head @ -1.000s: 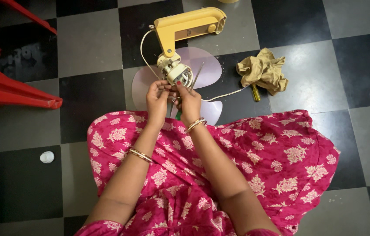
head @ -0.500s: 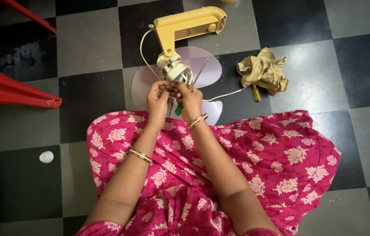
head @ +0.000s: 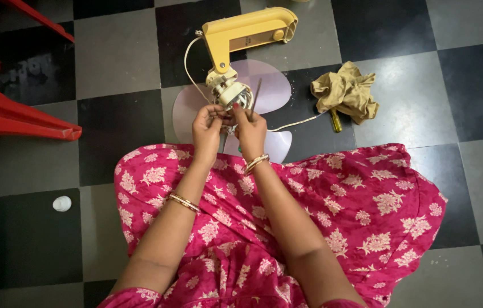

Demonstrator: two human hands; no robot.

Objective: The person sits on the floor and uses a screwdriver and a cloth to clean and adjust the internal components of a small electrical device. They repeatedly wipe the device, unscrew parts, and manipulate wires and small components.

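Observation:
A yellow table fan lies on the tiled floor, with its yellow arm (head: 250, 34) pointing away from me and its pale lilac blades (head: 273, 85) flat on the tiles. Both my hands meet at the cream motor hub (head: 231, 94). My left hand (head: 208, 128) pinches a small part at the hub's front; what it grips is too small to tell. My right hand (head: 250, 131) is closed around a thin tool (head: 257, 94), whose dark shaft sticks up past the fingers. A white cord (head: 298, 121) runs from the fan to the right.
A crumpled tan cloth (head: 345, 91) lies right of the fan, over a yellow-handled screwdriver (head: 335, 121). A red plastic chair (head: 7, 108) stands at the left. A small white round object (head: 62, 203) rests on the floor. My pink floral garment (head: 338, 211) spreads across my lap.
Both hands stay at the motor hub, and only the fingers shift slightly. The fan, cloth and chair have not moved.

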